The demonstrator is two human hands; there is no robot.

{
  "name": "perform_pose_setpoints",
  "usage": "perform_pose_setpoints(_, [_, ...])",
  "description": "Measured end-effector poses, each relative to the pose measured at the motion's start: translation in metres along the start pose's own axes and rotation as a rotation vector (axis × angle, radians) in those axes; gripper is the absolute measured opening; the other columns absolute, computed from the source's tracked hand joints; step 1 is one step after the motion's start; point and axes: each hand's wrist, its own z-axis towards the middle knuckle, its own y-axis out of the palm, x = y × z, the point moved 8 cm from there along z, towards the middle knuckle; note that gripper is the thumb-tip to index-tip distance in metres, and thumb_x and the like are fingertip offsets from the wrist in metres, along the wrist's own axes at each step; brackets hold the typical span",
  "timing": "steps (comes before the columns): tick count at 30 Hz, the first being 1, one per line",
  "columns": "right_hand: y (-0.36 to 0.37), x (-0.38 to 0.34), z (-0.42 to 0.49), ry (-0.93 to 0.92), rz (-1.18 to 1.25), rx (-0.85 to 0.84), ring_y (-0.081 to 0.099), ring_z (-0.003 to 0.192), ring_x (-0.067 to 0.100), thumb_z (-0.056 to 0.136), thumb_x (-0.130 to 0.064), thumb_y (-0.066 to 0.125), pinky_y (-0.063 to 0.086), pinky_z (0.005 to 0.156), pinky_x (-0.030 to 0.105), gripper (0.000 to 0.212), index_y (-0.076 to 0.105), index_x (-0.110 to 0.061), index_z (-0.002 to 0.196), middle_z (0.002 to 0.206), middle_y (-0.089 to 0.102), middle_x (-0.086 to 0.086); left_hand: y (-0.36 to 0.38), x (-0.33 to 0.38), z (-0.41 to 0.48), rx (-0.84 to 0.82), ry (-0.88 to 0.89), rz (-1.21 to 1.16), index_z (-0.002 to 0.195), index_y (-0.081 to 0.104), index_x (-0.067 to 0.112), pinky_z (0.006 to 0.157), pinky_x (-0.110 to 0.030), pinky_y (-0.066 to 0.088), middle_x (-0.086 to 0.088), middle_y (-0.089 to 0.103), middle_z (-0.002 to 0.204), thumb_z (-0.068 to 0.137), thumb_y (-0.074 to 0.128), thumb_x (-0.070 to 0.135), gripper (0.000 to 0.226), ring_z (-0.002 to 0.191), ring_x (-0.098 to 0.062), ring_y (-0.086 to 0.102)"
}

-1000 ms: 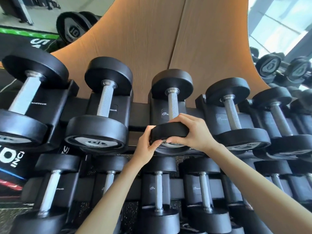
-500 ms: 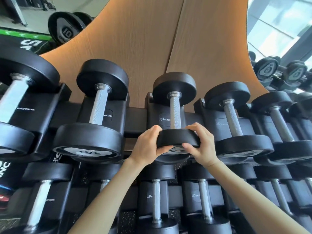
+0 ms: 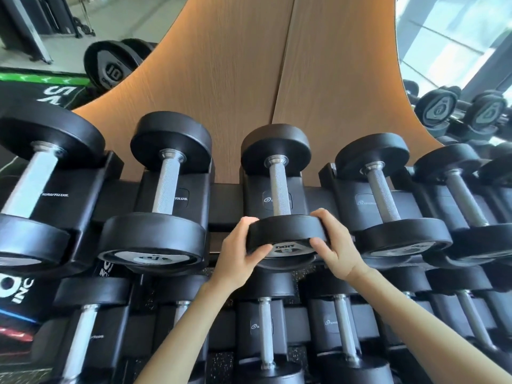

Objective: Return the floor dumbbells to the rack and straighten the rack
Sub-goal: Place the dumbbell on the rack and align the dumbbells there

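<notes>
A black dumbbell (image 3: 279, 189) with a knurled steel handle lies in the middle saddle of the rack's upper row (image 3: 224, 200). Its near head faces me, showing a grey end plate. My left hand (image 3: 241, 253) grips the left side of that near head, thumb underneath on the end plate. My right hand (image 3: 335, 245) grips the right side of the same head, fingers over the rim and thumb on the end plate. The far head rests against the wooden wall panel.
Larger dumbbells (image 3: 163, 206) sit to the left, and similar ones (image 3: 388, 200) to the right, close on both sides. A lower row of dumbbells (image 3: 266, 328) fills the rack below my arms. A wooden panel (image 3: 277, 79) stands behind, with mirrors on either side.
My right hand slid from the top of the near head round to its right side. The left hand moved up onto the left side. The view shifted slightly left.
</notes>
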Motion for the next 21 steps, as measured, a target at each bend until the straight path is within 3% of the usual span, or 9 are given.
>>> perform_pose_setpoints(3, [0.0,-0.026,0.012,-0.063,-0.059,0.001,0.054,0.081,0.004,0.079,-0.05,0.057,0.043,0.074,0.021,0.041,0.057,-0.013,0.096,0.087,0.056,-0.011,0.01,-0.023,-0.007,-0.006,-0.094,-0.135,0.108,0.045,0.035,0.082,-0.023,0.046,0.008,0.063,0.099,0.08,0.057,0.038,0.03,0.093,-0.007,0.061])
perform_pose_setpoints(7, [0.002,-0.035,0.022,-0.096,-0.061,0.05,0.059,0.074,0.009,0.068,-0.052,0.07,0.046,0.067,0.024,0.044,0.065,-0.011,0.085,0.077,0.064,-0.004,0.009,-0.021,0.002,-0.038,-0.044,-0.079,0.099,0.043,0.035,0.073,-0.017,0.042,0.014,0.057,0.091,0.075,0.058,0.041,0.029,0.081,-0.008,0.054])
perform_pose_setpoints(9, [0.002,-0.031,0.021,-0.113,-0.058,0.063,0.06,0.074,0.008,0.067,-0.055,0.071,0.046,0.068,0.022,0.049,0.066,-0.01,0.086,0.078,0.064,-0.006,0.009,-0.014,0.007,-0.076,-0.003,-0.015,0.099,0.045,0.026,0.07,-0.013,0.038,0.017,0.054,0.088,0.075,0.057,0.045,0.033,0.078,-0.005,0.05])
perform_pose_setpoints(13, [-0.009,-0.014,0.015,-0.044,0.063,0.141,0.06,0.073,0.006,0.066,-0.053,0.072,0.045,0.067,0.021,0.047,0.066,-0.01,0.085,0.079,0.063,-0.013,0.013,0.006,0.016,-0.086,0.103,0.169,0.093,0.05,0.007,0.062,-0.027,0.038,0.006,0.051,0.082,0.079,0.053,0.053,0.048,0.072,-0.013,0.047])
perform_pose_setpoints(18, [-0.007,0.008,0.005,0.069,0.287,0.257,0.051,0.067,0.005,0.069,-0.07,0.059,0.04,0.06,0.021,0.049,0.057,-0.022,0.079,0.073,0.057,-0.017,0.012,0.043,0.027,-0.031,0.428,0.519,0.085,0.05,0.006,0.051,-0.03,0.043,-0.003,0.056,0.072,0.088,0.04,0.063,0.058,0.065,-0.02,0.052])
perform_pose_setpoints(21, [-0.001,0.009,0.006,0.083,0.3,0.262,0.049,0.065,0.002,0.07,-0.071,0.057,0.038,0.059,0.019,0.052,0.056,-0.019,0.08,0.072,0.055,-0.019,0.008,0.04,0.027,-0.004,0.414,0.484,0.088,0.047,0.01,0.055,-0.025,0.04,-0.005,0.057,0.071,0.088,0.041,0.064,0.054,0.066,-0.017,0.05])
